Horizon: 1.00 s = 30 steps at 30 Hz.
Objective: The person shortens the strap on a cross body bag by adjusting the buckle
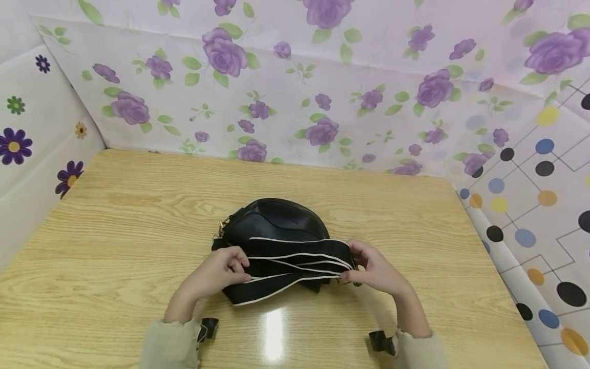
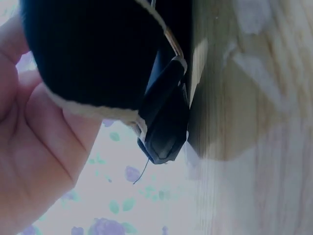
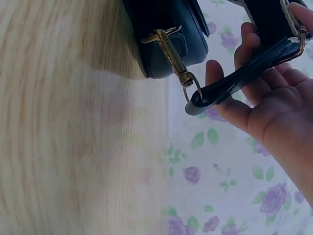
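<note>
A black handbag [image 1: 269, 218] with a curved top lies on the table, its wide black strap [image 1: 295, 249] with white edges gathered in several folds across its front. My right hand [image 1: 379, 271] grips the folded strap at its right end, thumb below and fingers above. At the left, my left hand [image 1: 216, 271] has curled fingers and pinches the strap's edge; a loop hangs under its thumb. In the right wrist view, a gold clasp [image 3: 171, 55] joins the bag to a black leather tab [image 3: 244, 73] lying across my right fingers. The strap [image 2: 93, 54] hides my left fingertips in the left wrist view.
The bag rests on a light wooden table [image 1: 138, 230]. Behind stands a wall covering with purple flowers [image 1: 286, 92]; a dotted covering [image 1: 534, 205] borders the right side. Dark wrist cameras [image 1: 381, 342] sit near both beige sleeves [image 1: 170, 344].
</note>
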### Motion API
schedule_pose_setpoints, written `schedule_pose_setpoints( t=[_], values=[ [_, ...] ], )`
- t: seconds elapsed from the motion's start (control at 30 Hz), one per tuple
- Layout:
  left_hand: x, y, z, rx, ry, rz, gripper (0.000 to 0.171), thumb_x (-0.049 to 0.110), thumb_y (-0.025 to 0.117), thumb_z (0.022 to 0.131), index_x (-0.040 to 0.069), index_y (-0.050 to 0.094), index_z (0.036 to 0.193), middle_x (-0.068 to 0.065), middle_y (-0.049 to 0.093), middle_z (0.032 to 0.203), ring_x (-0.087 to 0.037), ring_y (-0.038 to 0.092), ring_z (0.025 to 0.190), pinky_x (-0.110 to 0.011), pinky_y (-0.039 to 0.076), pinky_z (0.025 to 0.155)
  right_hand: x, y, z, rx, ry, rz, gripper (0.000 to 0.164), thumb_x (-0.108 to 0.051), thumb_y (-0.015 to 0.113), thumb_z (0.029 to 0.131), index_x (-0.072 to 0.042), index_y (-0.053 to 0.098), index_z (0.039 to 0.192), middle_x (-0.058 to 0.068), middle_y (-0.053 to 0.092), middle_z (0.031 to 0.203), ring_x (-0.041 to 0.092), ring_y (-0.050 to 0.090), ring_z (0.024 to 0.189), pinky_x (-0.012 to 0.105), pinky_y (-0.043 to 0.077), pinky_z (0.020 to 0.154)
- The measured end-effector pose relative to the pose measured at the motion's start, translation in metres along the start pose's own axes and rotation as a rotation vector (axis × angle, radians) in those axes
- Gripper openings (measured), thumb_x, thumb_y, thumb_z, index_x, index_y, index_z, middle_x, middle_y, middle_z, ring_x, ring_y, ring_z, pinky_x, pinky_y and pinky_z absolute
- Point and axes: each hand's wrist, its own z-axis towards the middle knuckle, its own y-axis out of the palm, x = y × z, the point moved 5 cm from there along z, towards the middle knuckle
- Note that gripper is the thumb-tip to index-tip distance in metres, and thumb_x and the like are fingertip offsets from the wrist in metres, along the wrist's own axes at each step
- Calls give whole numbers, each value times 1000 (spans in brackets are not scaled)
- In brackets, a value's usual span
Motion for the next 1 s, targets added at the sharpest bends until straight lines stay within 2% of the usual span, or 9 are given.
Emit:
schedule_pose_setpoints(
  t=[0.07, 0.2, 0.3, 0.43, 0.53, 0.73, 0.83, 1.0],
  values=[
    [1, 1, 2, 32, 4, 54, 24, 6, 71, 74, -6, 57, 90, 2, 54, 63, -11, 50, 59, -24, 42, 57, -1, 0, 0, -1, -23, 17, 29, 6, 63, 73, 0, 52, 99, 12, 54, 93, 22, 54, 79, 31, 46, 67],
    [5, 6, 5, 61, 20, 167, 44, 9, 73, 73, -8, 56, 110, 5, 51, 63, -8, 46, 58, -24, 40, 57, -3, -1, 0, 2, -51, 49, 30, 8, 63, 74, 0, 49, 100, 11, 53, 94, 23, 54, 81, 31, 45, 68],
    [7, 10, 7, 70, 38, 234, 46, 9, 73, 73, -6, 57, 113, 7, 48, 60, -7, 42, 54, -23, 38, 54, -4, -1, 0, 6, -56, 53, 30, 9, 63, 74, 0, 49, 99, 10, 53, 94, 23, 54, 80, 31, 45, 68],
    [8, 15, 9, 95, 53, 308, 29, 14, 74, 73, 7, 65, 99, 8, 43, 55, -5, 37, 48, -22, 34, 49, -3, -1, 1, 10, -57, 59, 32, 10, 63, 73, -1, 50, 100, 9, 53, 94, 24, 54, 81, 31, 45, 69],
    [8, 17, 11, 125, 57, 353, 21, 19, 75, 72, 12, 63, 88, 9, 39, 54, -4, 35, 47, -22, 32, 46, -4, -1, 1, 13, -51, 58, 32, 9, 63, 73, -1, 51, 101, 9, 54, 95, 24, 54, 81, 31, 46, 68],
    [10, 15, 11, 205, 88, 436, 26, 21, 77, 68, 19, 52, 67, 11, 34, 50, -3, 32, 45, -21, 29, 45, -3, -2, -1, 9, -24, 30, 31, 6, 65, 73, 2, 54, 102, 11, 55, 94, 22, 56, 81, 31, 47, 66],
    [12, 13, 10, 219, 102, 439, 29, 19, 78, 68, 20, 49, 62, 12, 31, 49, -2, 31, 44, -20, 29, 45, -1, -3, -1, 1, -12, 16, 30, 5, 67, 73, 2, 56, 101, 11, 56, 93, 22, 57, 80, 31, 48, 66],
    [14, 8, 8, 212, 152, 379, 27, 12, 76, 69, 19, 50, 62, 13, 28, 50, -1, 28, 46, -20, 29, 48, -1, -4, -2, 0, -1, -17, 31, 2, 69, 72, 0, 57, 101, 10, 57, 93, 21, 57, 80, 31, 47, 69]
  ],
)
